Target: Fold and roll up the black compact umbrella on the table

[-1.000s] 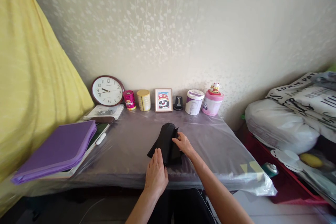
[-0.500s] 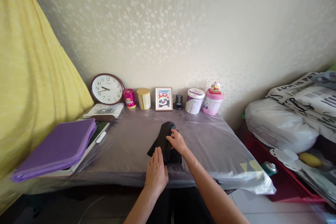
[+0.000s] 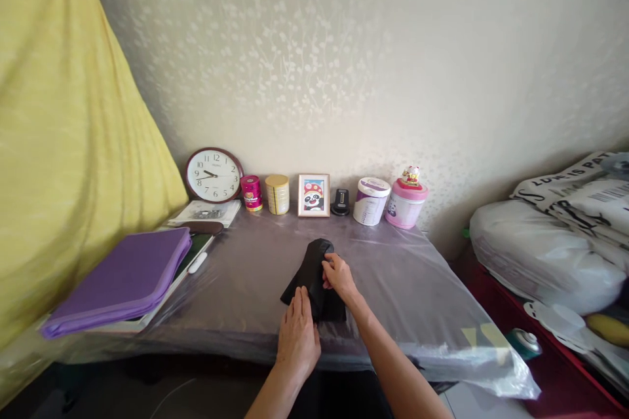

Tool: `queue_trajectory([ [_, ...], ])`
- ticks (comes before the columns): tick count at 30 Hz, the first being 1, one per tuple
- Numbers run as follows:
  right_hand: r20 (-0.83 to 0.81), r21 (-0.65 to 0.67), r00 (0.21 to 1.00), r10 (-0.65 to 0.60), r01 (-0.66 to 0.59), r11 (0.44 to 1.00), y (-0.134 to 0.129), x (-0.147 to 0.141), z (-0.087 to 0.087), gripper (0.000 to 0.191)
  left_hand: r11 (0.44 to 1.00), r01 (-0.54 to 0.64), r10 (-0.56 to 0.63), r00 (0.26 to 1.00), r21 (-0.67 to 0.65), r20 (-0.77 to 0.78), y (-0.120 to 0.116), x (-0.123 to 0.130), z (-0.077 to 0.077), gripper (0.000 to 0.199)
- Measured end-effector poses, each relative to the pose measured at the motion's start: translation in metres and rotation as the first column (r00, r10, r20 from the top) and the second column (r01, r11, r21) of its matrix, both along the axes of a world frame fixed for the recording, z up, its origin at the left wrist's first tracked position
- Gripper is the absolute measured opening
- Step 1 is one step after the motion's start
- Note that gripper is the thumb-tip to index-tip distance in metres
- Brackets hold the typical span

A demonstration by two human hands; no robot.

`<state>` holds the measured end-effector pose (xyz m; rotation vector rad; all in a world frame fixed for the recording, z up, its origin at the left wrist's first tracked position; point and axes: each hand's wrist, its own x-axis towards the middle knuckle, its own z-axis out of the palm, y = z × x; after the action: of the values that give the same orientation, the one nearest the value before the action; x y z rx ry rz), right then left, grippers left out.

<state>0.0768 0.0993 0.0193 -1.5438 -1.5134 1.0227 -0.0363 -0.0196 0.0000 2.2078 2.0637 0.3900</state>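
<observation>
A black folded cloth [image 3: 314,275] lies on the plastic-covered table in front of me. It forms a thick roll with a rounded far end, and loose flaps spread at its lower left and lower right; its exact kind cannot be made out. My left hand [image 3: 299,334] rests flat against the near end, fingers straight and close together. On the right side, the curled fingers of my right hand [image 3: 339,276] pinch the edge of the roll. The fingertips of that hand are partly hidden.
Along the wall stand a clock [image 3: 215,175], a pink tin [image 3: 252,194], a yellow tin [image 3: 278,195], a framed panda picture [image 3: 314,196] and two tubs. A purple folder [image 3: 118,281] lies at left. White bags [image 3: 545,255] and a red bin are at right.
The whole view has shifted a little, so everything appears lower and further right. My right hand's fingers have curled in more on the black cloth; my left hand stays flat on it.
</observation>
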Motion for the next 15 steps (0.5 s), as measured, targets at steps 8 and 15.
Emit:
queue_trajectory([
  [8,0.259,0.350,0.950,-0.177,0.078,0.933,0.003,0.012,-0.009,0.021,1.000,0.003,-0.002,1.000,-0.026,0.017,-0.001,0.001,0.003,0.065],
  [15,0.215,0.450,0.935,-0.282,0.162,0.878,0.018,-0.002,-0.041,0.041,0.996,0.004,-0.002,1.000,-0.093,0.025,-0.001,0.002,0.009,0.066],
])
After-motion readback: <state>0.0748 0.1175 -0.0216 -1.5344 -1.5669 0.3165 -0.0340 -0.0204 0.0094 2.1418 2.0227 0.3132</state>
